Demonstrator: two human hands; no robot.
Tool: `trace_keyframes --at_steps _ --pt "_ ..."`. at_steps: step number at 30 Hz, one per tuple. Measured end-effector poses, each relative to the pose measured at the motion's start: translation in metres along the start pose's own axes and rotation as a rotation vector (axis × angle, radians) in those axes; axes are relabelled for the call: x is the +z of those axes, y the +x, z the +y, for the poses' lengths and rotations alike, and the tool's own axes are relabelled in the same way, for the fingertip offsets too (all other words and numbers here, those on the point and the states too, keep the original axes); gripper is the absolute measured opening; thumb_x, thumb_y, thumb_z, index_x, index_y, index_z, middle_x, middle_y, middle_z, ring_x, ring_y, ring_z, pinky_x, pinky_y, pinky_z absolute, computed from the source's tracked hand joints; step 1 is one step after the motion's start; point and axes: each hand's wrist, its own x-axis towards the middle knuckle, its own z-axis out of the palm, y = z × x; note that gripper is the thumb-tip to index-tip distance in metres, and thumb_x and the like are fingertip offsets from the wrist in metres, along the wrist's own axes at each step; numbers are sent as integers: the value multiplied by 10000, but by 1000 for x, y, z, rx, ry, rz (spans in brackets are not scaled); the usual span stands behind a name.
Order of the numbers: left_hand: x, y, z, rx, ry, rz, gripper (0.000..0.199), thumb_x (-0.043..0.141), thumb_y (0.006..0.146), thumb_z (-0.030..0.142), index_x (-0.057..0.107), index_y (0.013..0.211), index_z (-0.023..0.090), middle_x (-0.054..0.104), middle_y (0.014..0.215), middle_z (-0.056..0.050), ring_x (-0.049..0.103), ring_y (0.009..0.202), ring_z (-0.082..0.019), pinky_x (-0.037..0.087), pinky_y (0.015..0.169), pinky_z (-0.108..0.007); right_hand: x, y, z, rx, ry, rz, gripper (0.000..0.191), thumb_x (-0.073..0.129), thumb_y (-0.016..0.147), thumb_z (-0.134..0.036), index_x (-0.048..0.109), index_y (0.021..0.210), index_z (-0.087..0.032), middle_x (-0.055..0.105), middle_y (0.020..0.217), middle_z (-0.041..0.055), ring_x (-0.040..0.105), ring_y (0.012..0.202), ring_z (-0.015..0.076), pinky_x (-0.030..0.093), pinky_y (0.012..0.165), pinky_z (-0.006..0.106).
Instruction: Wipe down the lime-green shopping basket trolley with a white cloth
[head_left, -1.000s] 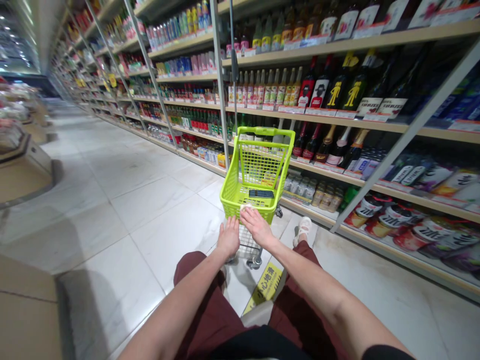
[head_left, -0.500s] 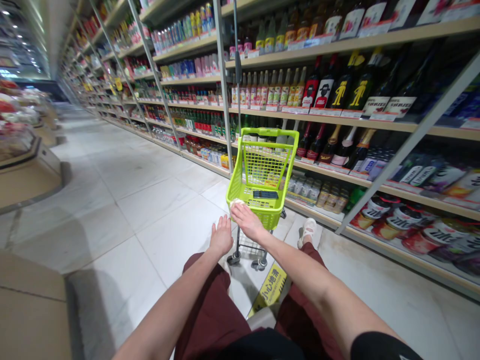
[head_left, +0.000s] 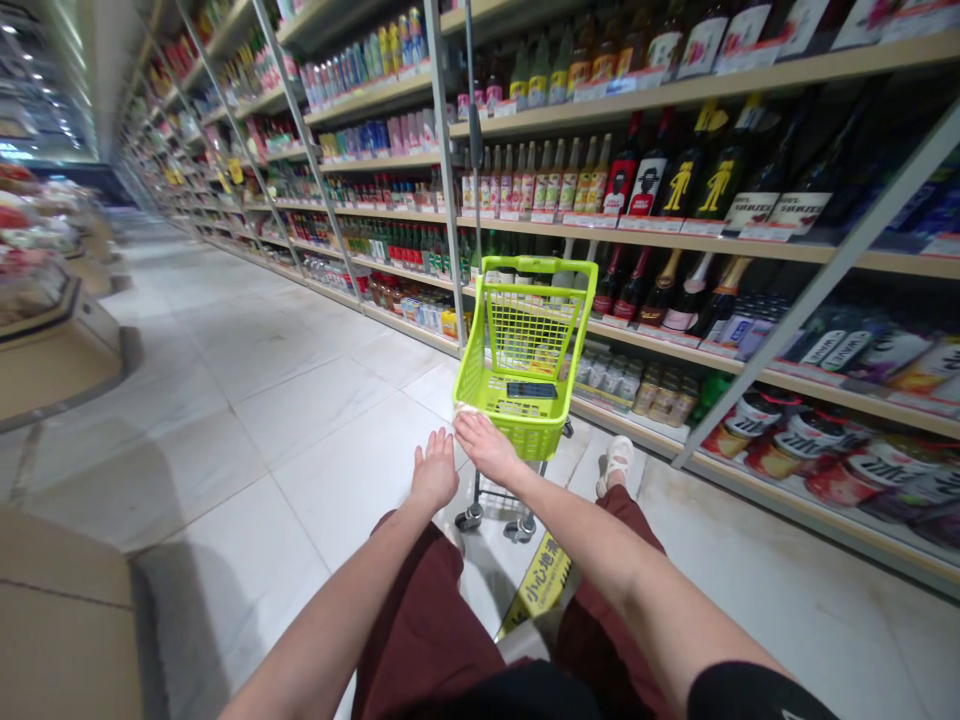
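Left hand [head_left: 435, 472]: open, off cart | right hand [head_left: 486, 447]: open, palm on rim of green cart [head_left: 540, 263], no grip | basket load so far: one phone [head_left: 532, 390] | cart beside bottle shelves [head_left: 675, 228]

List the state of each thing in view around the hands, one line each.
left hand: open, palm down, not visibly touching the cart
right hand: open, resting on the basket's near rim
lime-green shopping cart: upright on its wheels
dark phone-like object: lying flat in the basket
yellow floor sign: tilted, on the floor
wine bottles: upright on the shelf
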Motion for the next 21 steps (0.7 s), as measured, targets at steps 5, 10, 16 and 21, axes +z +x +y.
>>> trace_keyframes --at_steps 5,10,16,21 --pt "-4 -3 -4 8 10 18 660 425 706 196 238 1331 94 167 1442 -113 139 1322 -236 202 1037 -453 15 -30 -9 -5 -9 -175 246 421 856 -136 586 1039 -116 527 1198 114 350 1228 228 351 985 434" --pt "-8 2 -2 -2 8 12 663 429 707 189 234 1333 91 158 1443 -113 125 1324 -242 193 1040 -457 -9 -7 -1 -28 4 11 317 375 882 -151 498 1173 -135 413 1321 86 234 1287 225 274 1036 444" --pt "-8 1 -1 29 24 43 655 425 708 200 245 1328 86 167 1441 -117 140 1321 -244 208 1034 -458 2 -7 -5 -9 5 -90 252 400 869 -144 575 1044 -95 503 1224 130 315 1248 219 294 1025 425" --pt "-12 3 1 39 18 70 656 437 706 210 253 1323 81 182 1436 -123 149 1318 -247 223 1029 -457 -14 -22 -9 14 58 -33 289 384 878 -151 538 1123 -151 477 1265 87 280 1268 201 299 1019 422"
